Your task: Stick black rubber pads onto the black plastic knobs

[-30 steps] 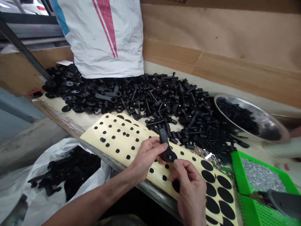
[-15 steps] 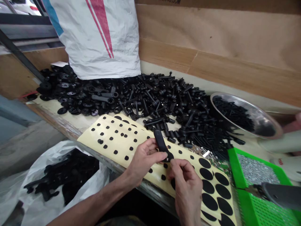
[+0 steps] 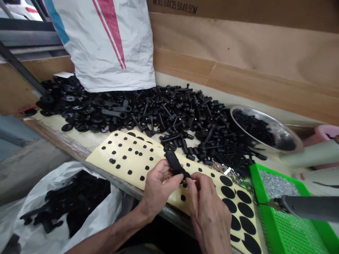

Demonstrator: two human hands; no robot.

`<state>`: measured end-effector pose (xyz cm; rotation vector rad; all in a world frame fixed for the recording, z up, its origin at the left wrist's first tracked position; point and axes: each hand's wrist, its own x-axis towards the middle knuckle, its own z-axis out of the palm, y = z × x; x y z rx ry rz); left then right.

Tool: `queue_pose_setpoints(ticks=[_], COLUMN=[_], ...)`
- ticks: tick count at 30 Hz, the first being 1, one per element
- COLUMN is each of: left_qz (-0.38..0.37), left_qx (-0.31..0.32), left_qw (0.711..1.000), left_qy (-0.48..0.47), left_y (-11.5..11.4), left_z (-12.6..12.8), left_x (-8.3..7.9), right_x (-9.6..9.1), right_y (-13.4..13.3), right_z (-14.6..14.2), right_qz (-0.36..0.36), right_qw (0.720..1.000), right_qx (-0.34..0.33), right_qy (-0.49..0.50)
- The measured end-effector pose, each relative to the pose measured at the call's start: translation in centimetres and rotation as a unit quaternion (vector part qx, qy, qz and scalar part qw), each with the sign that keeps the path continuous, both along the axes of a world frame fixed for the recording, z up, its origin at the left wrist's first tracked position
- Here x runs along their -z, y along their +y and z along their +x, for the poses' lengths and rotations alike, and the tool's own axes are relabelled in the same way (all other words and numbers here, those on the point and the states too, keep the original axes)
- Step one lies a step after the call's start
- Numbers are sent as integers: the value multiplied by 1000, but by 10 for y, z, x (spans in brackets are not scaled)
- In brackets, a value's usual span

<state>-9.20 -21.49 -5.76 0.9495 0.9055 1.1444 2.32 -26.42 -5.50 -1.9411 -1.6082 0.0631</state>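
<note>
Near the bench's front edge, my left hand (image 3: 160,187) is closed around a black plastic arm (image 3: 174,163), long with a rounded upper end. My left thumb presses close to its lower end. The fingertips of my right hand (image 3: 208,204) pinch at that same lower end, and whether a small piece is also between them is hidden. Beneath both hands lies a pale yellow backing sheet (image 3: 102,155) with small black stickers. Under my right hand's side, another sheet carries large round black stickers (image 3: 243,210).
Behind the sheets spreads a heap of black plastic parts (image 3: 159,113), with a white woven sack (image 3: 113,46) above it. To the right stand a metal bowl (image 3: 288,141) of black pieces, a green tray (image 3: 255,176) of small silver parts and a grey-handled tool (image 3: 304,208). An open plastic bag (image 3: 34,197) hangs lower left.
The black plastic arm has tilted further and shifted slightly left and down in view. My right fingertips have closed in on its lower end. The camera view has turned slightly.
</note>
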Motion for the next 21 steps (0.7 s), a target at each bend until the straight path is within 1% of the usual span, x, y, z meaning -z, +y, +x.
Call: queue_pose_setpoints(ticks=[3, 6, 7, 8, 9, 10, 12, 14, 15, 17, 18, 19, 20, 21], left_qz=[-32, -37, -34, -30, -26, -23, -23, -24, -21, -13, -13, -19, -28, -34], left_qx=[8, -2, -7, -11, -13, -10, 5, 24, 32, 34, 26, 8, -16, -53], left_qw=[999, 999, 999, 999, 999, 999, 1000, 999, 999, 999, 999, 997, 994, 987], left_qy=[-17, -23, -24, -23, -21, -19, -18, -13, -5, 21, 42, 69, 104, 148], left_y=[-3, -7, -9, -10, -11, -12, -14, -14, -15, -17, -18, -20, -22, -24], left_z=[-1, -7, -9, -12, -14, -15, -13, -7, -5, -6, -12, -23, -40, -62], left_x=[-2, -9, -11, -14, -16, -18, -20, -19, -19, -17, -17, -18, -20, -22], right_x=[-1, 6, 8, 9, 9, 7, 0, -7, -9, -9, -7, -4, 0, 4], right_y=[1, 6, 7, 8, 7, 7, 4, 1, 0, -3, -5, -8, -12, -18], right_z=[1, 13, 18, 23, 26, 28, 23, 9, 0, -12, -14, -13, -7, 3], right_qz=[6, 5, 2, -2, -12, -24, -41, -30, -6, 4, -6, -20, -27, -29], right_qw=[1000, 999, 999, 997, 990, 975, 931, 898, 884, 862, 860, 867, 885, 911], right_qx=[12, 37, 39, 35, 21, -3, -38, -62, -59, -68, -83, -104, -124, -136], right_qy=[6, -2, 21, 69, 138, 221, 362, 434, 465, 502, 504, 486, 448, 388])
